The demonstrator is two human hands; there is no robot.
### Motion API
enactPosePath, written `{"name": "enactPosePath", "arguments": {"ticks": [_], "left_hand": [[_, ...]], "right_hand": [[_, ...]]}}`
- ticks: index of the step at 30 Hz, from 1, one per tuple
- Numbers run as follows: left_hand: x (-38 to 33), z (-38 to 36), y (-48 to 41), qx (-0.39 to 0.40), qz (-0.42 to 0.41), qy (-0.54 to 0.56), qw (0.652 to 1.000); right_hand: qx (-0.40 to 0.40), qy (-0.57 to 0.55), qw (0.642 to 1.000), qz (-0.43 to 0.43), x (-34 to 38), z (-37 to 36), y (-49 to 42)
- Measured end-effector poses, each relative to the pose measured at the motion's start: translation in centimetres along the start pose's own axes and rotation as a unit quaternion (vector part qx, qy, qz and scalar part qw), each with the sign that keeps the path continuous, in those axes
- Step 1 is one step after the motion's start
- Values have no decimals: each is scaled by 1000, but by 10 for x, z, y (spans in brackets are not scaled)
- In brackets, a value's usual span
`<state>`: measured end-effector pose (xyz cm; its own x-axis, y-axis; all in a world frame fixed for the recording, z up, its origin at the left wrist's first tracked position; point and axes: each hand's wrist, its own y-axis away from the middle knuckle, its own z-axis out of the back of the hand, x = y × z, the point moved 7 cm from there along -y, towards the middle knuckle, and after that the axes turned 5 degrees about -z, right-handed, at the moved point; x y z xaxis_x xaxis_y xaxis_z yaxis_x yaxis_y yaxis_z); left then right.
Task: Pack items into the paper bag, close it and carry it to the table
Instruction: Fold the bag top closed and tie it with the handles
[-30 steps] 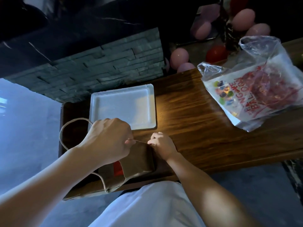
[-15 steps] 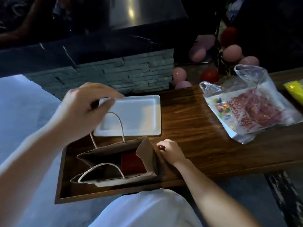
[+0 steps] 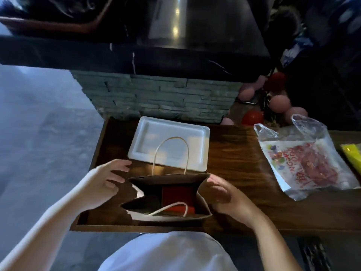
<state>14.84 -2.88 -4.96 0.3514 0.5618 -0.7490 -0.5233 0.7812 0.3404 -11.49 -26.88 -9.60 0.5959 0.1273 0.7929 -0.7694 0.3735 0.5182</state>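
1. Left hand (image 3: 106, 179), spread wide with fingers loosely curled, just beside the left side of the paper bag, gripping nothing; contact with the paper impossible to tell.
2. Brown paper bag (image 3: 203, 200), standing upright with its mouth wide open, near the front left corner of the wooden table (image 3: 234, 165), between the two hands.
3. Far twine handle (image 3: 170, 153) standing up in an arch, near handle (image 3: 172, 207) drooped over the front rim.
4. Red box (image 3: 178, 194) inside the bag, toward its right half.
5. White foam tray (image 3: 170, 143), lying flat just behind the bag, bare.
6. Right hand (image 3: 224, 194), also open, fingers extended along the bag's right wall, seemingly touching it but not clamped on it.
7. Pink and red balloons (image 3: 277, 103) on the floor beyond the table's far edge.
8. Clear plastic bag (image 3: 304, 159) with red print and red contents, well apart on the right.
9. Yellow packet (image 3: 353, 153) at the right edge, mostly cut off.
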Motion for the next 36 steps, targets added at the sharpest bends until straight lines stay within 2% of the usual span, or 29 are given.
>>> {"name": "enactPosePath", "arguments": {"ticks": [4,6,8,10,13,15,18,19,21,24,27,28,30,31,33,35,36], "left_hand": [[16,-38,9,87,13,-3,996],[19,-51,11,111,3,22,994],[19,-54,12,131,-13,61,989],[22,-54,14,147,-38,70,986],[32,-63,19,195,-24,134,971],[34,-68,13,144,-24,174,974],[37,-62,1,-61,-12,210,976],[39,-64,-1,-99,11,228,969],[41,-73,-3,-116,67,273,953],[47,-83,-6,-121,144,282,941],[51,-89,-10,-136,174,271,937],[52,-87,-10,-148,174,234,945],[49,-80,-7,-174,138,79,972],[41,-76,-5,-192,87,-19,977],[18,-75,1,-213,-64,-170,960],[3,-85,8,-173,-189,-208,944],[-1,-94,10,-135,-215,-208,945]], "right_hand": [[85,92,990,-65,-8,-19,11],[99,88,988,-74,-5,-30,10],[39,59,997,-20,10,-32,4],[-64,5,997,44,20,-26,-2],[-148,-86,984,56,16,-25,-5],[-151,-115,981,46,11,-29,-7],[-159,-134,977,41,3,-32,-10],[-171,-143,974,33,1,-31,-11],[-193,-127,973,6,-3,-31,-14],[-219,-36,974,-35,-7,-33,-18],[-266,3,962,-61,-9,-32,-17],[-285,15,957,-57,-6,-33,-14],[-322,91,942,-17,4,-33,-10],[-336,148,930,21,14,-34,-8],[-348,234,902,106,35,-44,-4],[-325,274,890,164,52,-59,-5],[-295,294,891,178,57,-70,-7]]}}
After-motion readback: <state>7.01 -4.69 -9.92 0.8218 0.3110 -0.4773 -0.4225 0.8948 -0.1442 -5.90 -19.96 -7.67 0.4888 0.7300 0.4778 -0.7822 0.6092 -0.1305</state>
